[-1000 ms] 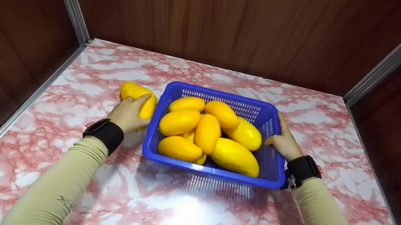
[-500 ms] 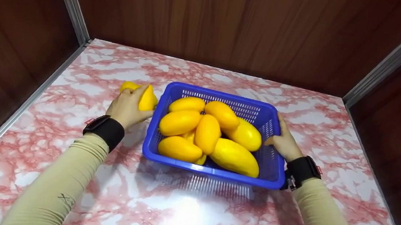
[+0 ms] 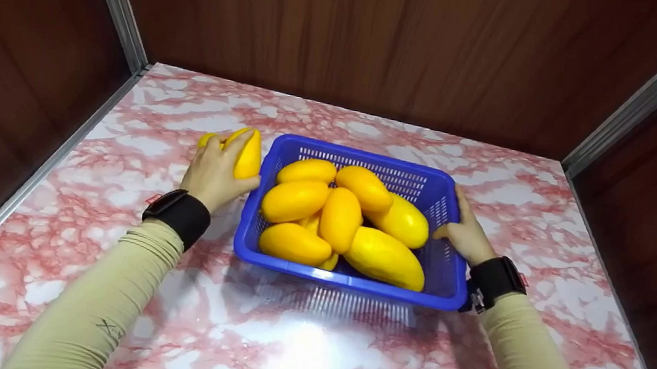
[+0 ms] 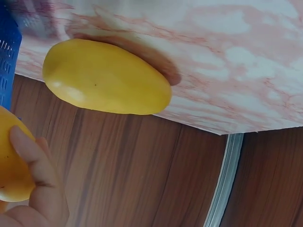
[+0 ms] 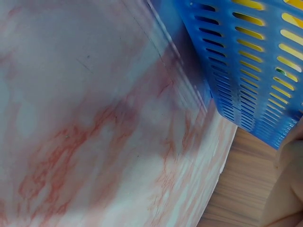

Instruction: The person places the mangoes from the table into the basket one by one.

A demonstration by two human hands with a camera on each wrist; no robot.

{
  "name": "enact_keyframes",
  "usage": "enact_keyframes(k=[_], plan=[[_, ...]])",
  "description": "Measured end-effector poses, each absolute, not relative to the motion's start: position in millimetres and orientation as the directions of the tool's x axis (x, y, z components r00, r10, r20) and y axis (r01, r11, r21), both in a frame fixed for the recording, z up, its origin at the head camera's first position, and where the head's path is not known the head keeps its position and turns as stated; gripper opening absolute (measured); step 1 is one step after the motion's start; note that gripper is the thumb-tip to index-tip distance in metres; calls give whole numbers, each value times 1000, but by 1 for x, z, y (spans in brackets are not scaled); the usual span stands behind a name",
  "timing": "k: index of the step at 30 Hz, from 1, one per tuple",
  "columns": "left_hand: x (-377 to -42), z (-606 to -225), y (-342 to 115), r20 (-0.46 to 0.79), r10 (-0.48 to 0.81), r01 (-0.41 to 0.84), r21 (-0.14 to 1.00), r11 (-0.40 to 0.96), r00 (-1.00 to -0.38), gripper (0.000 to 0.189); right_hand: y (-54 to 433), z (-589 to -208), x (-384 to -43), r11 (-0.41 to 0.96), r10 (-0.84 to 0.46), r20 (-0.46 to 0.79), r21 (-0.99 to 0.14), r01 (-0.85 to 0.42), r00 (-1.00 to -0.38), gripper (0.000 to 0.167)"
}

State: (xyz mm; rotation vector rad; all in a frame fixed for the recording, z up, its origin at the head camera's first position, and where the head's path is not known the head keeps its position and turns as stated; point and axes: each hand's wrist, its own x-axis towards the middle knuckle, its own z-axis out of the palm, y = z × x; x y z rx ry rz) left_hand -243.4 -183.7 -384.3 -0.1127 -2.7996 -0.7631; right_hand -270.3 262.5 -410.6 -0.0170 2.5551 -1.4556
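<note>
My left hand (image 3: 217,173) grips a yellow mango (image 3: 250,157) just outside the left rim of a blue plastic basket (image 3: 348,281). In the left wrist view, fingers curl round this held mango (image 4: 13,163). A second mango (image 4: 106,78) lies on the table by that hand; from the head view it is mostly hidden behind the fingers. Several mangoes (image 3: 340,220) are piled inside the basket. My right hand (image 3: 470,233) holds the basket's right side, thumb over the rim and inside, fingers along the outer wall. The right wrist view shows the basket's slotted wall (image 5: 246,71) close up.
The basket stands on a table (image 3: 119,334) with a red and white marbled top. Brown wood-grain panels (image 3: 345,38) enclose its back and sides, with metal strips (image 3: 117,5) at the corners.
The left hand has lifted one mango up from beside the other and tilted it upright, shifting slightly towards the basket. The right hand and the basket stay in place.
</note>
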Motion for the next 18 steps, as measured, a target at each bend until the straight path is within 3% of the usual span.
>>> enact_keyframes(k=[18], plan=[[-238,-375,-162,292,62,207,498,842,-954,82,264,-414,-273,479,-119,-164,-873,88,-979,115]])
